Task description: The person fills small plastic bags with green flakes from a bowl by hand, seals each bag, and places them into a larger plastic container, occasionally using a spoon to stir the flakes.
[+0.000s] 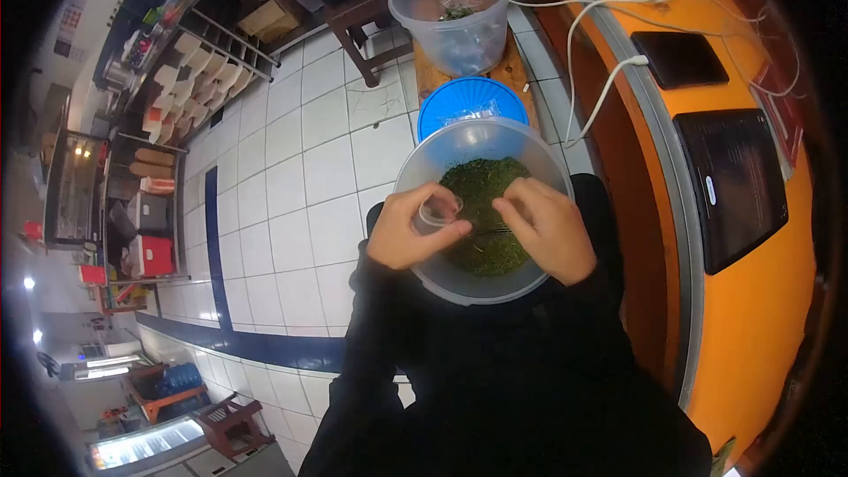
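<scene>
A translucent plastic tub [415, 172] rests on my lap, with finely chopped green herbs [486, 252] inside. My left hand [402, 234] is curled around a small clear plastic cup [435, 215] over the tub's left side. Over the right side, my right hand [556, 230] has its fingers pinched together above the herbs. Whatever lies between those fingertips is hidden or too small to make out. Both hands are apart from each other.
Ahead stand a blue lid [450, 106] with clear plastic on it and a second translucent tub [424, 18] holding small bags, on a wooden bench [512, 75]. An orange counter [746, 300] at right carries a tablet [733, 177], a phone [680, 59] and white cables.
</scene>
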The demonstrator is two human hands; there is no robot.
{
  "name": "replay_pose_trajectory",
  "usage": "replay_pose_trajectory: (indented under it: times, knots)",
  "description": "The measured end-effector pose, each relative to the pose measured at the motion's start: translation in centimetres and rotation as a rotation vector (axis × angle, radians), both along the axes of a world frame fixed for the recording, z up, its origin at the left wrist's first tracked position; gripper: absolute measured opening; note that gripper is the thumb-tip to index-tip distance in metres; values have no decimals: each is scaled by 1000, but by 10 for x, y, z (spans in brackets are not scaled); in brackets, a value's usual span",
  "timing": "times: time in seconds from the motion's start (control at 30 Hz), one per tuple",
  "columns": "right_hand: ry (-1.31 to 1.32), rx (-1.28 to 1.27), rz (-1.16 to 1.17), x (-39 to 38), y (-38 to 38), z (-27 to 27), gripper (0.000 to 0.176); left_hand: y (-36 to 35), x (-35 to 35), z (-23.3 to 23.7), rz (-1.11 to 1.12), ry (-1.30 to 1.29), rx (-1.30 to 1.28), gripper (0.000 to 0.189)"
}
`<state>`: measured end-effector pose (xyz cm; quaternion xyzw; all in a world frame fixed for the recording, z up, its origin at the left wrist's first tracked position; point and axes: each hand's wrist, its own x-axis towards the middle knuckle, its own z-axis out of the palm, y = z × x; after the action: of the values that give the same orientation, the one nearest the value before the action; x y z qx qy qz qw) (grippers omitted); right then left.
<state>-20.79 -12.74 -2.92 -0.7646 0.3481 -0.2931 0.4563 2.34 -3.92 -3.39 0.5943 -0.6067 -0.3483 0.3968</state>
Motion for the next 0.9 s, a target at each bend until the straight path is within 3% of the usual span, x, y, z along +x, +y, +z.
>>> replay_pose_trajectory:
  times: [0.07, 0.1, 0.17, 0.2, 0.27, 0.4, 0.47, 0.63, 0.8, 0.9]
  knots:
    - [498, -351, 140, 3, -6, -32, 22, -4, -5, -6, 101, -49, -64, 33]
    - [506, -352, 138, 7, -4, -41, 22, -5, -7, -8, 99, -42, -66, 33]
    - [904, -378, 234, 13, -3, -57, 23, -6, -9, -10, 141, -46, -124, 33]
    - [910, -371, 229, 17, -3, -71, 23, -6, -9, -12, 134, -40, -120, 33]
    - [1174, -389, 337, 23, -7, -95, 23, -2, -7, -14, 159, -31, -128, 33]
    - [1285, -280, 326, 31, -14, -108, 28, -1, -5, -21, 92, -1, -107, 33]
    - [1342, -266, 475, 29, -15, -101, 31, 0, -6, -27, 131, 41, -222, 31]
    - [1388, -137, 571, 32, -18, -107, 33, 4, -4, -34, 140, 130, -220, 28]
    - [1249, -96, 573, 35, -22, -94, 41, 6, -3, -33, 143, 165, -203, 29]
    - [1196, -94, 591, 37, -19, -85, 38, 6, -3, -33, 146, 164, -226, 28]
